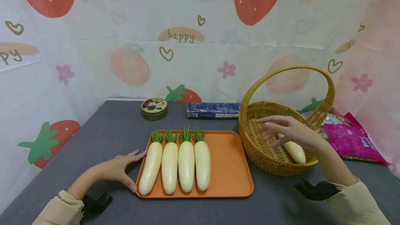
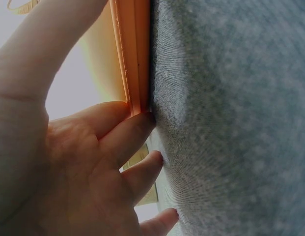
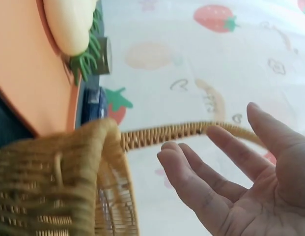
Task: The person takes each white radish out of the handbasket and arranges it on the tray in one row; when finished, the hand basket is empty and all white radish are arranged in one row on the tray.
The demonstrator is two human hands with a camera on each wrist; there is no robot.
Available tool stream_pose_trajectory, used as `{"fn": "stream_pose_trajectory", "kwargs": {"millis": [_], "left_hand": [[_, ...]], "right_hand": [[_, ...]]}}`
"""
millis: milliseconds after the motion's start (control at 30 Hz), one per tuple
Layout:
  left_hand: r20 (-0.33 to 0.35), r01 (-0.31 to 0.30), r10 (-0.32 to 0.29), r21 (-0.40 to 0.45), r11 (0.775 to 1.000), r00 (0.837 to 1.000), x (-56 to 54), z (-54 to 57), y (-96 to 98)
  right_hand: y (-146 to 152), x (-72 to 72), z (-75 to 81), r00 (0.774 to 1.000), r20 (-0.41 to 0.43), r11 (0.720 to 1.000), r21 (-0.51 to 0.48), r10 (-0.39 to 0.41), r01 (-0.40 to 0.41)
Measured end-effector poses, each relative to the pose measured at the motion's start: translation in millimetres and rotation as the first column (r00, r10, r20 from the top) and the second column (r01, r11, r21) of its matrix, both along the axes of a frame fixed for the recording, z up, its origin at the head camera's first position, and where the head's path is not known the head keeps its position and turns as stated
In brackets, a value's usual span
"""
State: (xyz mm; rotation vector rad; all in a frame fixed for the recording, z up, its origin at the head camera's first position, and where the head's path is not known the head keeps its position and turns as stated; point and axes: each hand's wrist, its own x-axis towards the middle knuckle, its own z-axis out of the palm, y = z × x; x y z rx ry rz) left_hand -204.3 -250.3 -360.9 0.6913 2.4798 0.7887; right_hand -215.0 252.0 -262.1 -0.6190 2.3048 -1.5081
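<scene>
Several white radishes [image 1: 186, 166] with green tops lie side by side on the left part of an orange tray [image 1: 229, 162]. My left hand [image 1: 120, 167] touches the tray's left edge, thumb near the front corner and fingers spread, as the left wrist view also shows. Over the wicker basket [image 1: 275, 166] hovers my right hand [image 1: 289, 133], holding nothing, its fingers loosely bent. One more radish [image 1: 295, 150] lies inside the basket, partly hidden behind that hand. In the right wrist view the palm and fingers [image 3: 196, 191] are beside the basket's handle.
Behind the tray stand a round tin [image 1: 154, 108] and a long blue package [image 1: 214, 110]. A pink bag [image 1: 353, 136] lies right of the basket, whose tall handle [image 1: 290, 68] arches above it. A printed cloth [image 1: 193, 68] hangs along the grey table's [image 1: 109, 138] back.
</scene>
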Motion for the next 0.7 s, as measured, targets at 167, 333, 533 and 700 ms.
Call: {"fn": "stream_pose_trajectory", "kwargs": {"millis": [167, 333, 533, 700], "left_hand": [[0.008, -0.008, 0.008, -0.011, 1.000, 1.000, 1.0, 1.3, 0.7], [-0.001, -0.011, 0.011, -0.010, 1.000, 1.000, -0.5, 5.1, 1.1], [-0.011, 0.002, -0.002, -0.002, 1.000, 1.000, -1.9, 4.4, 0.6], [-0.004, -0.002, 0.002, -0.011, 1.000, 1.000, 1.1, -0.2, -1.1]], "right_hand": [[12, -4.0, -1.6, 0.997, -0.035, 0.997, 0.012, -0.069, 0.070], [25, -10.7, -7.3, 0.984, -0.106, 0.985, 0.079, -0.142, 0.151], [41, -13.5, -15.9, 0.967, -0.170, 0.968, 0.132, -0.192, 0.215], [49, -13.4, -24.1, 0.938, -0.255, 0.929, 0.226, -0.235, 0.294]]}}
